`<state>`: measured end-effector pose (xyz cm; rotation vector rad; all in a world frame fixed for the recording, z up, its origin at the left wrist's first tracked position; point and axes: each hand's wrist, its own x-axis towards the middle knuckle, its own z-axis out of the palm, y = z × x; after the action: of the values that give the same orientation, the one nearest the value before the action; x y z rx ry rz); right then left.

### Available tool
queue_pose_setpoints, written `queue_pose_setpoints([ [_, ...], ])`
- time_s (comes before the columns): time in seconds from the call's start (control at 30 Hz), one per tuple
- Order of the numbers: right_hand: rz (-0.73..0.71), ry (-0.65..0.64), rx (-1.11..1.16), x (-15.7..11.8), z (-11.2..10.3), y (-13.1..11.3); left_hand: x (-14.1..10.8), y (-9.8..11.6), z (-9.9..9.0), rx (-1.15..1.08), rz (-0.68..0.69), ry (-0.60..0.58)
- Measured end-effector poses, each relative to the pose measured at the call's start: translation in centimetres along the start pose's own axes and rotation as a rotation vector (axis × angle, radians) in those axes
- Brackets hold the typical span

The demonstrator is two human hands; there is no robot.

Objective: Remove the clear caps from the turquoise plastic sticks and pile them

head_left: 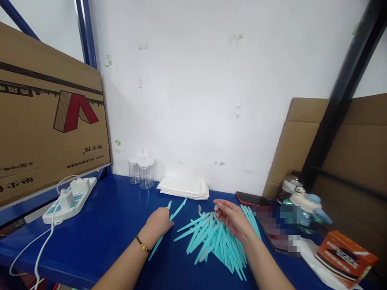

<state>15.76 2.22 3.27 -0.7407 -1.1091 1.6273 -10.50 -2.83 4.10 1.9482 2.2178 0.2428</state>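
Note:
My left hand (159, 222) is closed around a slim turquoise eyebrow razor (155, 249), whose handle sticks out below the palm. A second turquoise razor (179, 209) points up and right from the fingers; whether it is held or lies on the table I cannot tell. My right hand (232, 217) is above the right side of a fanned heap of turquoise eyebrow razors (211, 239). Its thumb and fingertips pinch a small clear cap (216, 207). Another small clear piece (199, 208) is at the heap's far edge.
White folded sheets (183, 187) and clear lidded jars (146, 175) stand by the wall. On the right are a dark phone (276, 233), a red-edged phone (253, 199), a teal bottle (306, 211) and an orange box (344, 257). A power strip (71, 201) with cables is left.

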Motion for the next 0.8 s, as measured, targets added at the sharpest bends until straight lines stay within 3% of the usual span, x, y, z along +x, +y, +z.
queue_pose_setpoints([
  [0.2, -0.104, 0.008, -0.105, -0.1, 0.5, 0.0, 0.1, 0.1, 0.0, -0.053, 0.008, 0.032],
  [0.27, -0.148, 0.004, -0.176, -0.2, 0.9, 0.2, 0.1, 0.8, 0.1, -0.225, 0.105, 0.011],
  [0.37, -0.217, -0.010, -0.254, -0.2, 1.6, 0.5, 0.1, 2.7, 0.4, -0.544, 0.266, -0.116],
  [0.47, -0.262, -0.026, -0.311, -0.2, 2.0, 0.8, 0.5, 4.4, 0.9, -0.687, 0.344, -0.178],
  [0.8, -0.210, -0.116, -0.395, -0.5, 2.9, 1.2, 0.4, 5.7, 1.4, -0.832, 0.350, -0.160],
])
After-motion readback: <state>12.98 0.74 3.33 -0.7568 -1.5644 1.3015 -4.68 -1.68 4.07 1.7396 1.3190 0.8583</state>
